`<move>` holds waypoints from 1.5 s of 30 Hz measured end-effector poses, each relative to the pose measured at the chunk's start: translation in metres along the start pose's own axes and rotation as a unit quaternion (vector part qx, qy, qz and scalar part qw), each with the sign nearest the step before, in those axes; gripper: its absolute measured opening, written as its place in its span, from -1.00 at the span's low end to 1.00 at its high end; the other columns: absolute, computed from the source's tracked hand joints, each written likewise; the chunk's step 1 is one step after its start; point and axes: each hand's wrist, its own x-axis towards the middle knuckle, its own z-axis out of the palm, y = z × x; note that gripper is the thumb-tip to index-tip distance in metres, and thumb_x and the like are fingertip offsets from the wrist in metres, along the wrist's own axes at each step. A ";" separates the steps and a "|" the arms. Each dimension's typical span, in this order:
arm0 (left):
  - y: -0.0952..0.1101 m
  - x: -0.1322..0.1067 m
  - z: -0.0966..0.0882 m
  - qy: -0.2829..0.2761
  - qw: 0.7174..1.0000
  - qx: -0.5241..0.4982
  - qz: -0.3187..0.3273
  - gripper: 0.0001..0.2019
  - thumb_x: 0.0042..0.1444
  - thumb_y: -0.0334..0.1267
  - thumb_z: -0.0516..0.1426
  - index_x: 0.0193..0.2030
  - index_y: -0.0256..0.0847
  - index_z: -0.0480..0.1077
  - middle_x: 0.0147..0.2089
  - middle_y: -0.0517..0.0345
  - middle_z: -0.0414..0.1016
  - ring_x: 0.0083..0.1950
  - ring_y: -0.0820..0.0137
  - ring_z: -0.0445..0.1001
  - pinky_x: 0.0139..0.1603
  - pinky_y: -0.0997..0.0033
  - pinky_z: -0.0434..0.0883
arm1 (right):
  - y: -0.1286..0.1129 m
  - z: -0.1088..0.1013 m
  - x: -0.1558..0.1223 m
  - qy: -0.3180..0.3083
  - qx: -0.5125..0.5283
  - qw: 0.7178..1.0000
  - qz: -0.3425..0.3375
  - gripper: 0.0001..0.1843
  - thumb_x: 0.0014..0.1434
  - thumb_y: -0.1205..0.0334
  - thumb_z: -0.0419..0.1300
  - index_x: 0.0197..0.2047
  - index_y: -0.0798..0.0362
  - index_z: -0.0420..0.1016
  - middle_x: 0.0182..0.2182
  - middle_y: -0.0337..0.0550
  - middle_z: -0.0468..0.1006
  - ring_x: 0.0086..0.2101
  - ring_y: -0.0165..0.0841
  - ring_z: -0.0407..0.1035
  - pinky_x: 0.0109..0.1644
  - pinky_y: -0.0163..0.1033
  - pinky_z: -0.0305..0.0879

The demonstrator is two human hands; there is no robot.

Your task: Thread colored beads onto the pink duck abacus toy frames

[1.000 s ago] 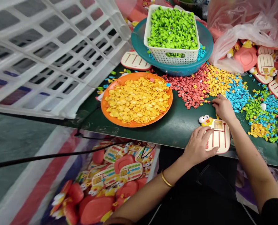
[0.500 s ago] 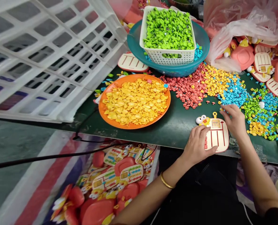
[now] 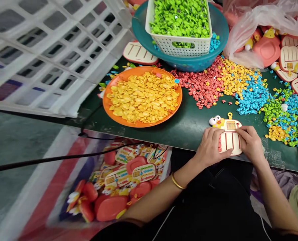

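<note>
On the table's near edge lies a cream toy board (image 3: 228, 142) with red-lined slots, a small picture panel, a yellow loop and a big-eyed duck head (image 3: 216, 121). Red beads (image 3: 219, 142) line its left slot, partly covered by my fingers. My left hand (image 3: 210, 145) grips the board from the left, thumb along the lower edge. Thumb and fingers of my right hand (image 3: 250, 144) are pinched together at the top of the rightmost slot; whatever is between them is hidden.
Loose red beads (image 3: 205, 90), yellow beads (image 3: 235, 75), blue beads (image 3: 254, 95) and green beads (image 3: 273, 112) lie beyond the board. An orange plate (image 3: 104, 100) of yellow pieces is left; behind it, a white basket (image 3: 161, 43) sits in a teal basin (image 3: 141, 20). A white crate (image 3: 63, 50) leans left.
My right hand has come from the edge of the blue and yellow beads back to the board's upper right. My left hand keeps its hold. The view has shifted slightly.
</note>
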 end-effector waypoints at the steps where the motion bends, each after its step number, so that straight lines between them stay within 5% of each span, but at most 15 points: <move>1: 0.000 0.000 -0.001 -0.007 1.000 -0.004 -0.001 -0.32 0.01 0.08 0.29 0.18 -0.20 0.21 0.08 -0.11 0.38 0.11 0.06 0.33 0.20 -0.02 0.29 | -0.004 0.001 -0.003 -0.002 0.013 1.000 -0.002 -0.67 0.31 0.34 0.01 -0.08 -0.06 0.61 -0.19 -0.02 0.55 -0.14 -0.22 0.43 -0.03 -0.06 0.43; 5: 0.000 0.000 -0.004 -0.016 1.000 -0.011 -0.007 -0.27 0.02 0.10 0.28 0.24 -0.23 0.20 0.10 -0.12 0.37 0.11 0.05 0.32 0.19 -0.01 0.30 | -0.007 0.005 0.013 -0.039 0.101 0.994 0.009 -0.72 0.31 0.28 0.06 -0.14 -0.08 0.62 -0.21 -0.09 0.59 -0.16 -0.25 0.47 -0.04 -0.09 0.44; 10: 0.007 -0.001 -0.008 -0.053 0.997 0.054 0.003 -0.30 0.13 0.13 0.19 0.35 -0.09 0.23 0.15 -0.09 0.33 0.15 0.05 0.29 0.14 0.00 0.28 | 0.000 0.028 0.102 0.017 0.084 0.996 0.014 -0.79 0.26 0.28 0.12 -0.21 0.00 0.62 -0.22 -0.07 0.61 -0.15 -0.23 0.46 0.01 -0.10 0.38; 15: 0.013 0.000 -0.013 -0.078 0.991 0.096 0.048 -0.47 0.26 -0.02 0.09 0.36 0.10 0.25 0.36 0.03 0.26 0.28 0.00 0.23 0.20 -0.10 0.16 | -0.011 0.053 0.154 -0.148 -0.052 0.987 -0.038 -0.81 0.18 0.39 0.17 -0.29 0.03 0.63 -0.27 -0.04 0.56 -0.21 -0.23 0.43 -0.09 -0.18 0.31; 24: 0.011 0.006 -0.017 -0.097 0.989 0.082 0.075 -0.44 0.24 -0.21 0.07 0.39 0.10 0.20 0.43 0.13 0.25 0.40 0.02 0.17 0.38 -0.20 -0.06 | 0.024 -0.010 0.080 0.003 0.039 0.993 0.107 -0.85 0.17 0.27 0.16 -0.28 0.03 0.59 -0.34 -0.12 0.55 -0.31 -0.26 0.42 -0.16 -0.14 0.34; 30: 0.011 0.015 -0.015 -0.128 0.982 0.089 0.109 -0.47 0.29 -0.26 -0.02 0.40 -0.04 0.19 0.40 0.09 0.29 0.40 0.13 0.19 0.44 -0.13 -0.12 | 0.012 0.016 0.105 -0.041 0.026 0.999 0.012 -0.84 0.21 0.25 0.21 -0.19 0.02 0.63 -0.20 -0.05 0.56 -0.18 -0.23 0.45 -0.07 -0.14 0.36; 35: 0.010 0.013 -0.012 -0.086 0.990 0.076 0.085 -0.52 0.25 -0.22 0.01 0.30 -0.19 0.31 0.25 -0.06 0.41 0.29 0.13 0.30 0.42 -0.03 0.02 | -0.001 0.032 0.130 -0.137 -0.049 0.989 0.031 -0.90 0.11 0.37 0.28 -0.37 0.03 0.63 -0.36 -0.09 0.55 -0.29 -0.23 0.45 -0.13 -0.15 0.33; 41: 0.006 0.010 -0.010 -0.048 0.995 0.046 0.080 -0.53 0.25 -0.14 0.03 0.23 -0.29 0.32 0.20 -0.14 0.40 0.27 0.08 0.28 0.39 -0.02 0.11 | 0.011 -0.006 0.072 -0.004 0.111 0.988 0.108 -0.82 0.23 0.17 0.21 -0.24 0.00 0.64 -0.28 -0.12 0.61 -0.24 -0.27 0.47 -0.13 -0.17 0.36; 45: 0.006 0.011 -0.007 -0.023 0.997 0.034 0.069 -0.68 0.21 -0.14 0.08 0.03 -0.25 0.38 0.10 -0.10 0.44 0.19 0.09 0.33 0.36 -0.03 0.14 | 0.017 -0.006 0.040 0.023 0.085 0.988 0.125 -0.79 0.25 0.19 0.18 -0.25 0.01 0.65 -0.30 -0.11 0.53 -0.25 -0.27 0.44 -0.15 -0.17 0.38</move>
